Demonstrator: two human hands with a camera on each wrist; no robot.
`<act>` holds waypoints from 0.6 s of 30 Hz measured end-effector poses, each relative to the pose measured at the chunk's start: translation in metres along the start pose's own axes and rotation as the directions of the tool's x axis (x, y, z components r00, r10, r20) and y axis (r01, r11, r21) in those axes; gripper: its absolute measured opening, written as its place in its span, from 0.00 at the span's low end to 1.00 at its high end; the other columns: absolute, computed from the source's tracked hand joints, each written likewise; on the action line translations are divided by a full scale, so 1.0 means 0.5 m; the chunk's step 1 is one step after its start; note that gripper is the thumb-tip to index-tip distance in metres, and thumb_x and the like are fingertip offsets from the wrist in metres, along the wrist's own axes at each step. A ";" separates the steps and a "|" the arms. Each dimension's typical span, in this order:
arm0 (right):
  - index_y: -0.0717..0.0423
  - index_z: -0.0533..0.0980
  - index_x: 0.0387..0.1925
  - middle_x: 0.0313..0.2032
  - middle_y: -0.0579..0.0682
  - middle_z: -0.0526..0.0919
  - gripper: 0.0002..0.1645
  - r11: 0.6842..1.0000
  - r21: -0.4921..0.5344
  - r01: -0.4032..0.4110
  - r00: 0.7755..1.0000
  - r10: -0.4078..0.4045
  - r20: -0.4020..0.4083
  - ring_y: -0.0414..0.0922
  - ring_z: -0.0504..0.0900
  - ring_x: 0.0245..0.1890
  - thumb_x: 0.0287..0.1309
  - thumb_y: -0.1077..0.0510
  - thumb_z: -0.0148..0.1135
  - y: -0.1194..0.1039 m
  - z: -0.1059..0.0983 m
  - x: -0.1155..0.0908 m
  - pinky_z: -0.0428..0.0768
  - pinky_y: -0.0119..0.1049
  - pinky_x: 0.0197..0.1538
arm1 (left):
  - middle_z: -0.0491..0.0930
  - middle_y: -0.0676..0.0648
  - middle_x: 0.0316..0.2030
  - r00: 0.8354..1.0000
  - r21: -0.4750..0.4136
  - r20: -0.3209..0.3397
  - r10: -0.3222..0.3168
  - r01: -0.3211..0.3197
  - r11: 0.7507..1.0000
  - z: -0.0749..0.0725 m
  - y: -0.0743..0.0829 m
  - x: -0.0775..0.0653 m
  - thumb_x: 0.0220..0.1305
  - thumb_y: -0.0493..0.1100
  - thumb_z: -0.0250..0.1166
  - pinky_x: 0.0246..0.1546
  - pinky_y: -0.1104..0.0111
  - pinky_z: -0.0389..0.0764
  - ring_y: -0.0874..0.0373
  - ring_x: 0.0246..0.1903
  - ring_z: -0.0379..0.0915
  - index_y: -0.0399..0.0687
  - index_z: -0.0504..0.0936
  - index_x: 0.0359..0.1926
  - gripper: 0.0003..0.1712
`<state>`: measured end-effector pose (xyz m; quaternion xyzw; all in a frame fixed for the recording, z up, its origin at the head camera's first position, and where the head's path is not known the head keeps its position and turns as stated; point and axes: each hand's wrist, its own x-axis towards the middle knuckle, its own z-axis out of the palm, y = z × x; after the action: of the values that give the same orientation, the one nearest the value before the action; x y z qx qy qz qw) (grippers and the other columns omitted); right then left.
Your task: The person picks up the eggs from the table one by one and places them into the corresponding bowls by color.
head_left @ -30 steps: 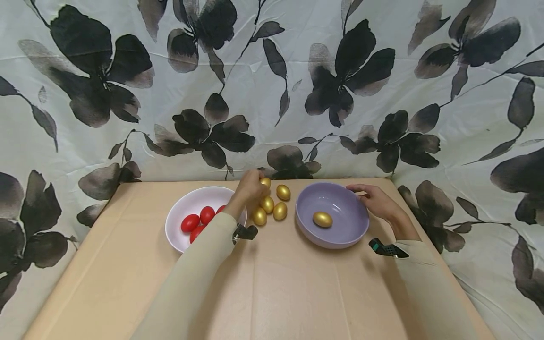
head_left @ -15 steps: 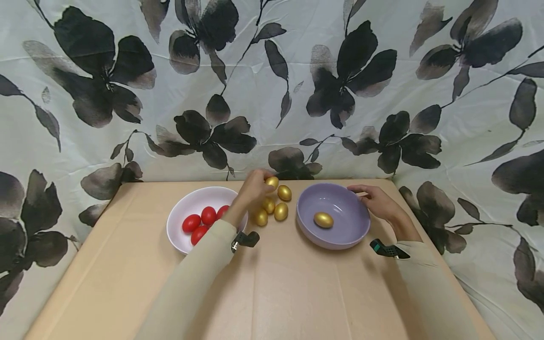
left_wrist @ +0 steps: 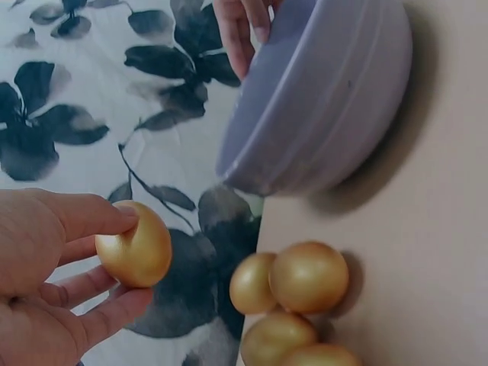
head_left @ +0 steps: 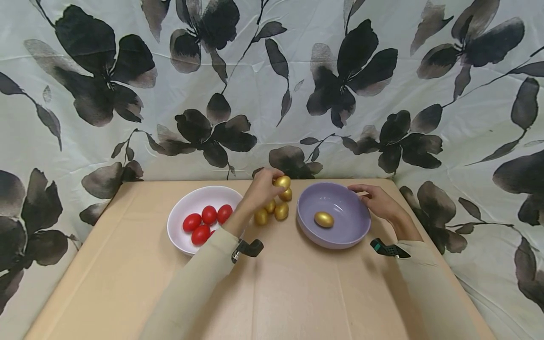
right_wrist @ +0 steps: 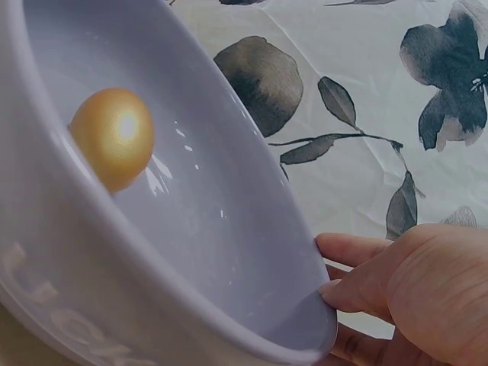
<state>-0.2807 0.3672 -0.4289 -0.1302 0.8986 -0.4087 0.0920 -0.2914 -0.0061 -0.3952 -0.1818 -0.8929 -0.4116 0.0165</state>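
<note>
My left hand pinches a golden egg between thumb and fingers, lifted above several other golden eggs grouped on the table. At the right, my right hand holds the rim of a purple bowl, thumb on the edge and fingers outside, clearly seen in the right wrist view. Inside the bowl lies one golden egg. Below and left of the left hand, a pale pink bowl contains several red eggs; the left forearm covers part of it.
Both bowls stand on a light wooden-toned table near its far edge. Behind it hangs a white cloth with dark flowers. The loose golden eggs lie between the two bowls.
The left hand has moved right with the golden egg, away from the pink bowl and toward the purple one. The right hand stays at the purple bowl's rim.
</note>
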 end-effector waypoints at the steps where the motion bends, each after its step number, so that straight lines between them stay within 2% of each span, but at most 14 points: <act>1: 0.63 0.68 0.70 0.69 0.69 0.68 0.30 1.000 0.001 -0.001 1.000 0.001 0.001 0.69 0.76 0.61 0.70 0.74 0.42 0.001 0.000 0.001 0.79 0.61 0.60 | 0.80 0.41 0.53 1.000 -0.004 0.002 0.007 -0.007 1.000 0.001 0.006 -0.002 0.64 0.37 0.69 0.58 0.60 0.79 0.48 0.53 0.75 0.36 0.81 0.58 0.22; 11: 0.65 0.67 0.71 0.70 0.70 0.67 0.30 1.000 -0.002 -0.014 1.000 0.014 0.000 0.70 0.75 0.62 0.71 0.74 0.40 0.011 0.000 0.008 0.78 0.62 0.60 | 0.78 0.42 0.48 0.995 -0.034 0.043 0.088 -0.087 0.996 0.017 0.043 -0.014 0.61 0.37 0.72 0.51 0.66 0.83 0.51 0.51 0.80 0.37 0.82 0.57 0.23; 18: 0.63 0.68 0.70 0.69 0.69 0.68 0.30 1.000 -0.005 -0.016 1.000 0.016 0.000 0.69 0.76 0.61 0.69 0.74 0.41 -0.005 0.000 -0.001 0.79 0.60 0.60 | 0.78 0.44 0.47 0.984 -0.045 0.106 0.144 -0.140 0.989 0.043 0.053 -0.016 0.61 0.36 0.72 0.52 0.66 0.81 0.52 0.49 0.78 0.40 0.83 0.56 0.21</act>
<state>-0.2798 0.3660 -0.4269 -0.1231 0.9007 -0.4056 0.0948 -0.2724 0.0231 -0.3917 -0.2676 -0.8692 -0.4157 -0.0063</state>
